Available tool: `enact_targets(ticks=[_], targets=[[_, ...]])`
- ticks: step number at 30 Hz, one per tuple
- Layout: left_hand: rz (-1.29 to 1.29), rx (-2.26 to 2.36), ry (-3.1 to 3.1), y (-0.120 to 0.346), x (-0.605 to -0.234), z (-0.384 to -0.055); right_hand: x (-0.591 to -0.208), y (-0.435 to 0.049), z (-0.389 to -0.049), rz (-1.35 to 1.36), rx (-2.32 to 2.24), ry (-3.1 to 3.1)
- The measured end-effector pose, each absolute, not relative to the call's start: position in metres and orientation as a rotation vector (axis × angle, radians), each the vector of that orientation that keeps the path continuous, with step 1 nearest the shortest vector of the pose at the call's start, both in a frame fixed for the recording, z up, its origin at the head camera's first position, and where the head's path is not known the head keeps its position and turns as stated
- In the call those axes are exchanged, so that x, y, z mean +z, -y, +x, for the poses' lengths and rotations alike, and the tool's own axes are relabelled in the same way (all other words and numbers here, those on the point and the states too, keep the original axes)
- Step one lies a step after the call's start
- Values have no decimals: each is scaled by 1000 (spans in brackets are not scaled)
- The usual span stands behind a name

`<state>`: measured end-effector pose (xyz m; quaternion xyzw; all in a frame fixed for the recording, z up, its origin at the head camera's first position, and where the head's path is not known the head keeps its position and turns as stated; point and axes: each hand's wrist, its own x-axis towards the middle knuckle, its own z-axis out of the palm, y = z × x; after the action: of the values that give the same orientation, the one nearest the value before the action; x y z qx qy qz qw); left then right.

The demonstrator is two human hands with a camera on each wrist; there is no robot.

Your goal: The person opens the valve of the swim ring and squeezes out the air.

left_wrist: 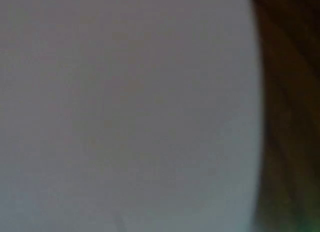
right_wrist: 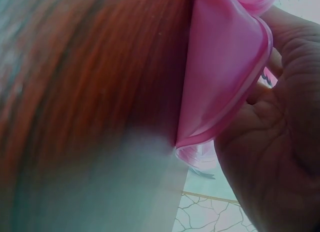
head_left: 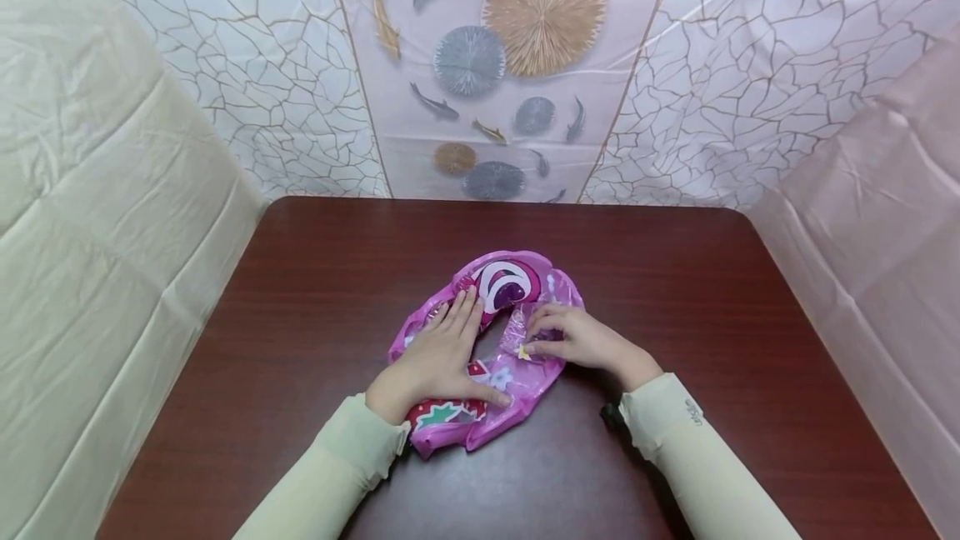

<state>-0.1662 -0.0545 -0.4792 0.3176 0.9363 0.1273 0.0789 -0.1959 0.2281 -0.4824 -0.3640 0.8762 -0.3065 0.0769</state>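
Patterned cloth [head_left: 483, 65] hangs beyond the tabletop [head_left: 315, 290]'s far edge; my left hand [head_left: 435, 361] lies spread, hiding part of the pink plastic ring [head_left: 521, 388], my right hand [head_left: 581, 342] pinching it.

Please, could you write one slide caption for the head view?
On a brown table, left hand rests spread on a pink ring; right hand pinches it.

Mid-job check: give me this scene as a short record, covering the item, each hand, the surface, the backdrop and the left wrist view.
Item: pink ring, limp-looking, with an eye-like print
Left hand: rests on the ring, fingers spread
Right hand: fingers curled at the ring's right side, apparently pinching it
Surface: dark brown table
Backdrop: fish-patterned panel
Left wrist view: mostly a pale blur, unidentifiable
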Motion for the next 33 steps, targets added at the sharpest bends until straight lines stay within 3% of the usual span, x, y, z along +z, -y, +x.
enact_targets(ticks=[33], targets=[[851,112,-2715,46,-472,-176,-483,-226,-193,-1103,-1048,-2541]])
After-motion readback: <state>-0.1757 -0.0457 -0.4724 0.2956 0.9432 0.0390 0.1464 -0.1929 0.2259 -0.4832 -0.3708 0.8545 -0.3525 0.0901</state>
